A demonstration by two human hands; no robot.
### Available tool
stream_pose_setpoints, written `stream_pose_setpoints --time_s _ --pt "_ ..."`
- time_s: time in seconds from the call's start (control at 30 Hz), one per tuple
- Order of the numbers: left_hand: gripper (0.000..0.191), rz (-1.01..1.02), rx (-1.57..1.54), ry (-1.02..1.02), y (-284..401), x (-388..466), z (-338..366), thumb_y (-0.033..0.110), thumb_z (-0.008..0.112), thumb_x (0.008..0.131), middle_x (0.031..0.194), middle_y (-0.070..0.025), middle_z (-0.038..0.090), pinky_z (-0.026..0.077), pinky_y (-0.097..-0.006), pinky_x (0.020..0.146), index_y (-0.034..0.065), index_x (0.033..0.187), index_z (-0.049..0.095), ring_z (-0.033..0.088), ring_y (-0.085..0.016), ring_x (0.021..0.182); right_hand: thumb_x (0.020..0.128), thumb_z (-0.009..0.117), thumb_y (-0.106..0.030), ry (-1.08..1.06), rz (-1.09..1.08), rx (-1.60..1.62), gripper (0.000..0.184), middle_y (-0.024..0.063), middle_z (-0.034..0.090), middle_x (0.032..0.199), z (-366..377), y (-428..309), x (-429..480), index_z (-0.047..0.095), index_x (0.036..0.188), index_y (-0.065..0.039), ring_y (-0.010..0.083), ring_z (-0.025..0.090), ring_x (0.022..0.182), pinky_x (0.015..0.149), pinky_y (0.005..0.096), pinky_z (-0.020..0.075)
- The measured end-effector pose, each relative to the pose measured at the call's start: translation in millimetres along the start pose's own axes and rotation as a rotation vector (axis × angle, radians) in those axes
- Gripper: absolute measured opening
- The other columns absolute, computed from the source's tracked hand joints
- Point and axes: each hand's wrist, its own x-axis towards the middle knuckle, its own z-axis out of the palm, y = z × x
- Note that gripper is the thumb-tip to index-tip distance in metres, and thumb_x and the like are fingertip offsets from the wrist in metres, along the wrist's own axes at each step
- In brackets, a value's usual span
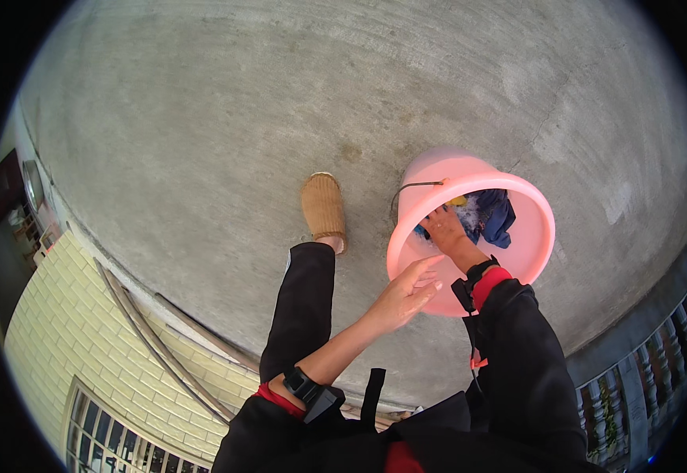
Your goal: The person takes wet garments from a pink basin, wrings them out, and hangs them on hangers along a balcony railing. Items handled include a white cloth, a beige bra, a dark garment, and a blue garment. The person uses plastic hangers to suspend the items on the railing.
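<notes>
A pink plastic bucket (531,230) stands tilted in view on the concrete floor, its mouth facing me. Inside lie wet dark blue cloth (498,216), white suds (469,214) and a small yellow item (456,201) whose kind is unclear. My right hand (445,229) reaches down into the bucket against the soapy contents; its fingertips are partly hidden, so a grip cannot be made out. Over the near left part of the rim hovers my left hand (405,294), fingers apart and nothing in them.
My foot in a tan corduroy slipper (323,204) is left of the bucket, whose wire handle (417,185) hangs on that side. Long poles (154,343) lie along a yellow brick-patterned wall (65,295) with a barred window (119,437). A balustrade (639,378) runs at lower right.
</notes>
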Motion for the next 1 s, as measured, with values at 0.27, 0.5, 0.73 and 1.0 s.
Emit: stream_pose_setpoints --time_s 0.27,0.5,0.73,1.0 --pt "0.043 0.033 0.033 -0.003 -10 0 4 0.016 0.053 0.102 0.139 -0.0080 0.053 0.044 -0.0343 0.103 0.0055 0.143 0.044 0.055 -0.018 0.123 0.084 0.059 -0.009 0.309 0.059 0.272 0.024 0.0144 0.054 0.131 -17 -5 12 0.068 0.106 -0.011 0.0310 0.053 0.124 0.092 0.0419 0.0515" --pt "0.040 0.142 0.146 0.106 -42 -6 14 0.009 0.055 0.098 0.128 -0.0077 0.057 0.045 -0.0331 0.099 0.0047 0.137 0.051 0.056 -0.016 0.116 0.082 0.070 -0.004 0.686 0.199 0.769 0.020 0.0142 0.057 0.104 -49 -26 -122 0.065 0.101 -0.007 0.0332 0.059 0.100 0.083 0.0400 0.0500" --pt "0.072 0.218 0.725 0.271 -25 -26 41 -0.007 0.067 0.077 0.136 -0.0171 0.050 0.043 -0.0424 0.106 0.0036 0.144 0.042 0.051 -0.036 0.125 0.088 0.066 -0.003 0.802 0.314 1.267 0.013 0.0108 0.055 0.100 -108 -71 -261 0.064 0.101 -0.003 0.0251 0.058 0.093 0.082 0.0332 0.0462" --pt "0.104 0.425 1.097 -0.039 29 -38 77 -0.017 0.061 0.070 0.164 -0.0129 0.016 0.025 -0.0496 0.119 0.0131 0.158 0.017 0.016 -0.038 0.151 0.094 0.062 -0.006 0.775 0.178 1.542 0.011 0.0046 0.052 0.103 -153 -111 -362 0.063 0.104 -0.004 0.0144 0.053 0.096 0.088 0.0287 0.0437"
